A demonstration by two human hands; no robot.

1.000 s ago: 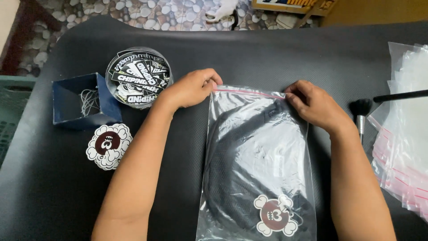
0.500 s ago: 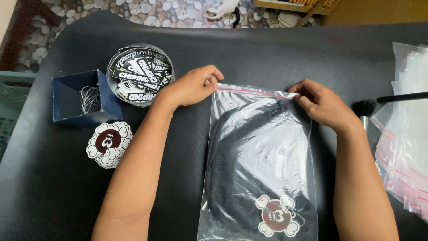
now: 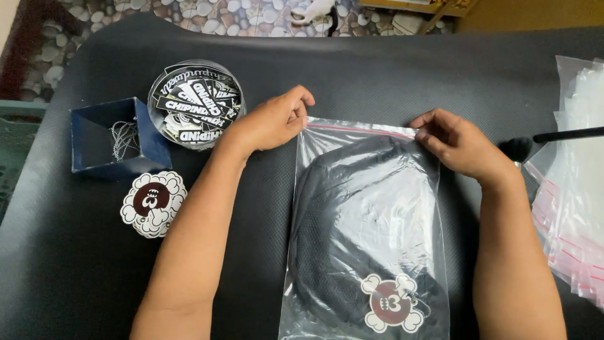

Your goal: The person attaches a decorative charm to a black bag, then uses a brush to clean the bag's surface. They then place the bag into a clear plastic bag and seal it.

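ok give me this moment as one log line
left hand: pinching bag top corner | right hand: pinching other corner | zip bag: flat on table, dark cloth inside | round tub, blue box: left of bag

a zip bag (image 3: 368, 226) lies mid-table, a sticker (image 3: 391, 303) inside it. left of it sit a round tub (image 3: 196, 104), a box (image 3: 116, 138) and a sticker pile (image 3: 153, 203); spare bags (image 3: 576, 189) lie right.

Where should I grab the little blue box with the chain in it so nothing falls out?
Pinch the blue box by two opposite walls, coming straight down from above. It sits upright with its open top facing up and the thin chain loose inside, so keeping it level should keep the chain in. The round sticker tub crowds its right side, so the near and far walls look easier.
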